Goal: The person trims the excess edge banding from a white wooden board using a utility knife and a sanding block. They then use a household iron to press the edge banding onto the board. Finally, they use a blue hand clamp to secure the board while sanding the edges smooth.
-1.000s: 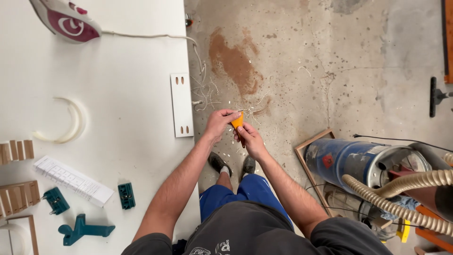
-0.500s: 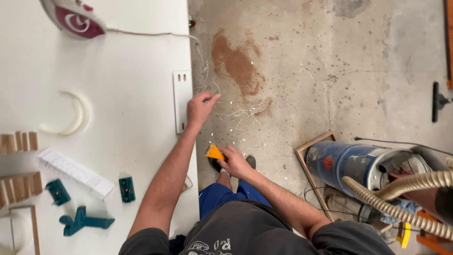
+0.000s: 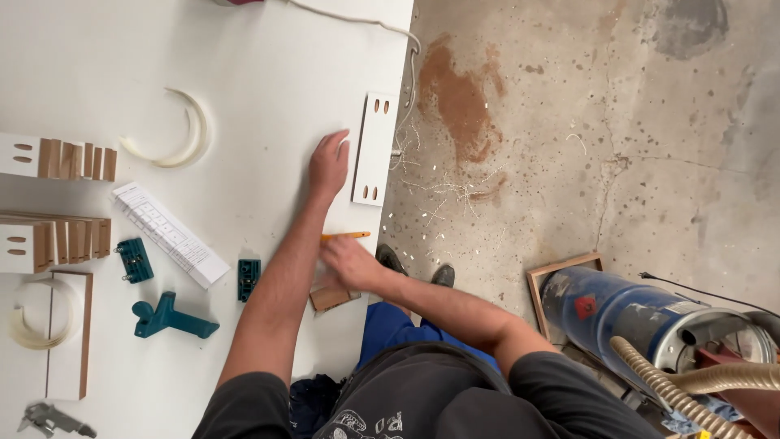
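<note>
My left hand (image 3: pixel 328 162) lies flat on the white table (image 3: pixel 244 65), fingers spread and touching the left edge of a small white panel (image 3: pixel 375 148) with slot holes at both ends. The panel sits at the table's right edge. My right hand (image 3: pixel 349 262) is near the table's front right edge, closed on a thin orange tool (image 3: pixel 348 236) that points right. A small brown wooden piece (image 3: pixel 333 297) lies on the table just under that hand.
On the table lie curls of white edge banding (image 3: pixel 180 134), stacked wood panels (image 3: pixel 57 158), teal jigs (image 3: pixel 171 319), a white printed strip (image 3: pixel 169 234) and a white cable (image 3: pixel 357 20). A blue vacuum (image 3: pixel 642 321) with a hose (image 3: pixel 691 386) stands on the stained concrete floor.
My left hand has left the orange tool and reached forward to the white panel. My right hand has carried the tool from over the floor to the table's edge.
</note>
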